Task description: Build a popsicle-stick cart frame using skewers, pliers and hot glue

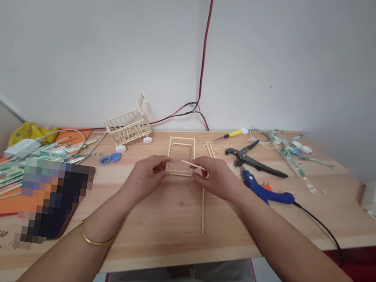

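Note:
A small open frame of thin wooden sticks (179, 174) stands on the table between my hands. My left hand (144, 177) is closed at its left side, fingertips and thumb pinching the near left corner. Between the thumb and fingers of my right hand (216, 175) is a short wooden stick (187, 162), which points left over the frame's near right part. My right fingers hide that corner, so whether they touch the frame I cannot tell. A longer stick (203, 213) lies below my right hand, and a few short sticks (210, 150) lie just behind it.
A finished-looking stick cart (129, 125) with white cap wheels stands back left, near blue caps (115, 157). Right are pliers (258, 164), a corded blue glue gun (268, 193) and a yellow screwdriver (234, 133). Packaged sticks (0, 180) and a partly pixelated phone (67, 217) lie left.

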A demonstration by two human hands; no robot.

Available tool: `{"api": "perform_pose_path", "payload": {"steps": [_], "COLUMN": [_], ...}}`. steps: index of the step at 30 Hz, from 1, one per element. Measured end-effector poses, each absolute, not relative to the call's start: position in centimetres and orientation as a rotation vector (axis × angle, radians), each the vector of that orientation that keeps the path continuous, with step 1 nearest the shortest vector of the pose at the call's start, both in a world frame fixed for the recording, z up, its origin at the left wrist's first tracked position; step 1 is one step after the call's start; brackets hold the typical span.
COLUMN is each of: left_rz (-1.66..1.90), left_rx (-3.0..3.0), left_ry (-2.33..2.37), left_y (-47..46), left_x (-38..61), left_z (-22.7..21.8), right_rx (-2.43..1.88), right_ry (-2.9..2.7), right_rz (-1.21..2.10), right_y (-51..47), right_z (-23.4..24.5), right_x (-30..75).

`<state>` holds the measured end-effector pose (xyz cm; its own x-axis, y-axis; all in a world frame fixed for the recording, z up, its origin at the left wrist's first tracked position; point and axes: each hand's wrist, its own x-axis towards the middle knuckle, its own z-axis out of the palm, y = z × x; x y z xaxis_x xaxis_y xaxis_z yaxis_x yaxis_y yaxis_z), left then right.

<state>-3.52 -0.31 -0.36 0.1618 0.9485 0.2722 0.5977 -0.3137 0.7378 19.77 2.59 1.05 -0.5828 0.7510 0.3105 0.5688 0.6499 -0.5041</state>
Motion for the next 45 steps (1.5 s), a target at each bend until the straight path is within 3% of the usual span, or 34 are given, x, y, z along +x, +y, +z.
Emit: {"api": "perform_pose_path", "payload": {"steps": [30,40,45], "left_rz": [0.971,1.008,1.035], "left_rx": [2.045,1.969,1.888], "left_ry": [1.541,1.444,1.436], "left_y": [-0.5,-0.3,-0.1], "left_x": [-3.2,-3.5,-3.8], "left_z": [0.0,-0.8,-0.7], "right_rx": [-1.025,-1.108,-1.134], "right_ry": [-2.344,-2.28,-2.186], "right_rz": [0.486,0.7,0.489], "right_y": [2.5,2.5,3.5], "right_z": [1.2,1.5,1.6], "right_x": [19.5,20.2,21.1]}}
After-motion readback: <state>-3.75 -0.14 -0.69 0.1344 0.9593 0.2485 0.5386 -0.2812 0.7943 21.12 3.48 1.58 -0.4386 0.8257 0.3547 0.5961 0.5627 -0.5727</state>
